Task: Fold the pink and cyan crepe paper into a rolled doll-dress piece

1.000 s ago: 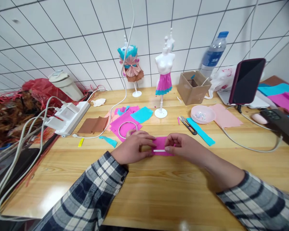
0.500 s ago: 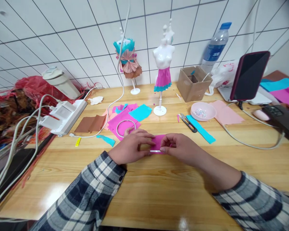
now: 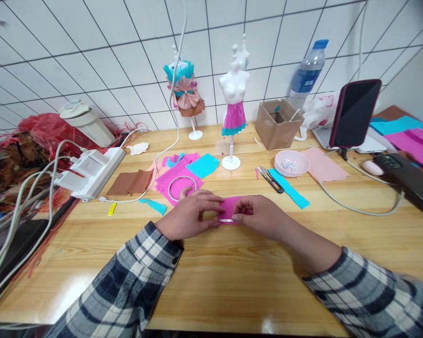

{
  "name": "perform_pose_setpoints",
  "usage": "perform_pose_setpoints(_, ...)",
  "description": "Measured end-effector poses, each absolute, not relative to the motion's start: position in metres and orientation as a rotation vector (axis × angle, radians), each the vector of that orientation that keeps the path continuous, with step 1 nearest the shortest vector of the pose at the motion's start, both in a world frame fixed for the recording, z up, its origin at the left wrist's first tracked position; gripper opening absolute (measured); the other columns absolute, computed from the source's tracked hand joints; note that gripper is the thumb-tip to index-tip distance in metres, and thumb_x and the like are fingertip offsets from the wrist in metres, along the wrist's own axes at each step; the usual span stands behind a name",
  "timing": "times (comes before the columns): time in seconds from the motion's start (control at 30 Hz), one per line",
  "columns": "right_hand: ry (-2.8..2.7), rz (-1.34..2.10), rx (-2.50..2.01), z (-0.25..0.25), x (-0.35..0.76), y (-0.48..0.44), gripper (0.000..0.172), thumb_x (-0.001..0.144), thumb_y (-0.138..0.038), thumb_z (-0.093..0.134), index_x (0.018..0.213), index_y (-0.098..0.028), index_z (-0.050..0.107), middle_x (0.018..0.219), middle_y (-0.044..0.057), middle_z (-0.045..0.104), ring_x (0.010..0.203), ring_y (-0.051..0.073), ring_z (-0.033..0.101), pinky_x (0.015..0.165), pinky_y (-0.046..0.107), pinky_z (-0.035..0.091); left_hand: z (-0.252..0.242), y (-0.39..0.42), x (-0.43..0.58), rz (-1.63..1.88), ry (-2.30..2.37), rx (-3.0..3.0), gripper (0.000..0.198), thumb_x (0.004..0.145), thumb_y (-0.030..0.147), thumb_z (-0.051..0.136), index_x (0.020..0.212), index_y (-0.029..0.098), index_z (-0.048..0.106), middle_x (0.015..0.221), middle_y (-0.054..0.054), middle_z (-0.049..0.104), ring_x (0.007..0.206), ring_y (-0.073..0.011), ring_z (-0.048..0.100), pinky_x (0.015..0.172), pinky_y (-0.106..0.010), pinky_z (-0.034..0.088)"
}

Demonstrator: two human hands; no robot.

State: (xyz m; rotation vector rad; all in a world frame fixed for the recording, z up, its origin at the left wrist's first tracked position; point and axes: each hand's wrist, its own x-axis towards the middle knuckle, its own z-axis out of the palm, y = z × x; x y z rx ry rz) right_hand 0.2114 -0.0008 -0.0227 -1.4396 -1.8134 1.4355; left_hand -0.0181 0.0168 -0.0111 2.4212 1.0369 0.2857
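A small magenta crepe paper piece (image 3: 228, 206) lies flat on the table between my hands. A thin white strip (image 3: 226, 220), like tape, runs along its near edge. My left hand (image 3: 193, 211) rests on the paper's left side, fingers apart and thumb near the front corner. At the right end of the strip, my right hand (image 3: 252, 213) is closed in a pinch; what lies between its fingertips is mostly hidden. Just beyond my left hand, a white ring (image 3: 169, 188), like a tape roll, lies on larger magenta paper (image 3: 164, 180).
Behind stand a white dress form (image 3: 233, 87) in a magenta skirt and another dressed form (image 3: 188, 94). Thread snips (image 3: 273, 180), a blue strip (image 3: 292, 191) and a pink bowl (image 3: 305, 164) are to the right. A power strip (image 3: 102, 176) with cables sits left.
The camera view has shifted slightly, moving most things a little left in the picture. Both hands keep nearly the same hold on the magenta paper and strip.
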Motion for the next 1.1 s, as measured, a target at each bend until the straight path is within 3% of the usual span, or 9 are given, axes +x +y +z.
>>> perform_pose_setpoints(0.27, -1.796, 1.495, -1.386, -0.014, 0.21, -0.004, 0.008, 0.074, -0.026, 0.064, 0.074, -0.018, 0.066, 0.074, 0.001, 0.066, 0.069, 0.015, 0.057, 0.065, 0.028, 0.043, -0.011, 0.017, -0.019, 0.301, 1.012, 2.418, 0.032, 0.081, 0.035, 0.07, 0.112, 0.028, 0.071, 0.128, -0.004, 0.065, 0.123, -0.0249, 0.053, 0.108, -0.047, 0.037)
perform_pose_setpoints(0.43, -1.912, 1.444, -1.371, -0.009, 0.208, -0.015, 0.007, 0.075, -0.027, 0.066, 0.076, -0.021, 0.068, 0.07, -0.002, 0.064, 0.064, 0.012, 0.051, 0.06, 0.026, 0.038, -0.007, 0.014, -0.017, 0.279, 1.043, 2.44, 0.025, 0.086, 0.033, 0.064, 0.11, 0.03, 0.071, 0.128, -0.002, 0.066, 0.123, -0.0254, 0.053, 0.114, -0.054, 0.025)
perform_pose_setpoints(0.6, -1.868, 1.527, -1.283, -0.007, 0.212, -0.014, 0.008, 0.074, -0.028, 0.066, 0.075, -0.02, 0.067, 0.066, -0.003, 0.06, 0.06, 0.011, 0.048, 0.059, 0.025, 0.036, -0.013, 0.013, -0.012, 0.339, 1.157, 2.393, 0.016, 0.086, 0.03, 0.064, 0.097, 0.029, 0.074, 0.121, -0.002, 0.069, 0.12, -0.0243, 0.056, 0.109, -0.05, 0.034)
perform_pose_setpoints(0.83, -1.717, 1.598, -1.268, -0.008, 0.218, -0.007, 0.015, 0.072, -0.033, 0.066, 0.074, -0.018, 0.065, 0.071, -0.001, 0.061, 0.064, 0.013, 0.051, 0.062, 0.026, 0.04, -0.015, 0.014, -0.012, 0.365, 1.107, 2.377, 0.017, 0.085, 0.029, 0.064, 0.099, 0.028, 0.073, 0.122, -0.003, 0.069, 0.12, -0.0255, 0.056, 0.108, -0.052, 0.035)
perform_pose_setpoints(1.1, -1.697, 1.483, -1.437, -0.022, 0.212, -0.005, 0.01, 0.071, -0.028, 0.065, 0.072, -0.019, 0.065, 0.069, -0.001, 0.063, 0.065, 0.014, 0.054, 0.064, 0.027, 0.042, -0.017, 0.015, -0.01, 0.369, 1.148, 2.399, 0.016, 0.084, 0.028, 0.066, 0.098, 0.027, 0.073, 0.121, -0.003, 0.069, 0.119, -0.0241, 0.057, 0.106, -0.048, 0.037)
